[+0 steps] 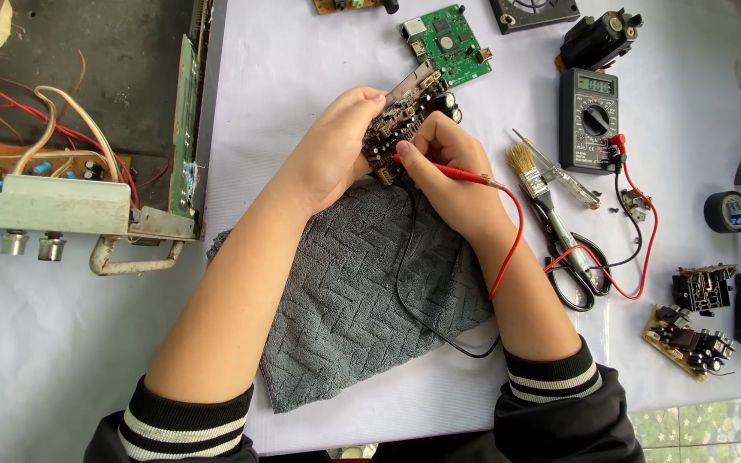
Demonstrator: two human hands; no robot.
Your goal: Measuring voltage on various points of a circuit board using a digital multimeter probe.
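Gripping a brown circuit board by its left edge, the left hand tilts it up above a grey herringbone towel, fingers curled around the board's far side and thumb pressed near its front. The board is crowded with dark components and a few cylindrical capacitors at its upper right corner.

Opposite it, the right hand pinches a red test probe like a pen — fingers drawn close around the shaft, tip touching the lower part of the board. A red lead runs from the probe, loops over the right wrist and crosses the table toward a dark multimeter. A black lead trails from under the hands across the towel; where its probe sits cannot be told.

Both forearms are bare, with dark sleeves and striped cuffs pushed up.

On the white table to the right lie a small paintbrush, a slim screwdriver-like tester, black-handled scissors, a roll of black tape and two small component boards. A green circuit board rests just beyond the hands. At the left stands an opened metal chassis with knobs on its front and orange and red wires — well apart from the hands.
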